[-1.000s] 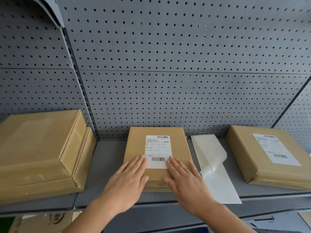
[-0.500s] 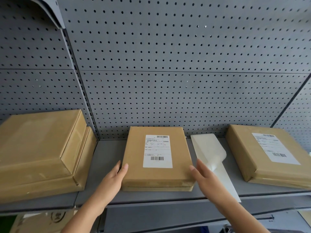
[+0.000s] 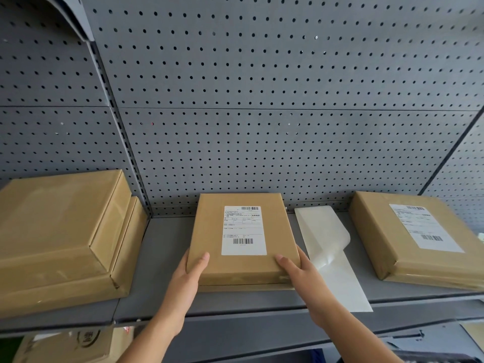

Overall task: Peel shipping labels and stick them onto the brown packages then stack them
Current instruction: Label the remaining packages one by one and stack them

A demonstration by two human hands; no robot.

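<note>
A flat brown package (image 3: 209,231) lies in the middle of the grey shelf (image 3: 167,247), with a white shipping label (image 3: 244,230) stuck flat on its top. My left hand (image 3: 187,281) grips its near left corner, thumb on top. My right hand (image 3: 301,273) grips its near right corner the same way. A second labelled brown package (image 3: 387,239) lies at the right. Two unlabelled brown packages (image 3: 60,231) are stacked at the left. An empty glossy label backing sheet (image 3: 330,247) lies between the middle and right packages, its middle curled up.
A grey pegboard wall (image 3: 262,100) rises right behind the shelf. An upright post (image 3: 123,142) divides the left bay from the middle one. Cardboard boxes (image 3: 65,344) sit on a lower level at the bottom left.
My hands slid off the label, where they lay flat, moved out to the package's sides, and now clasp its two near corners.
</note>
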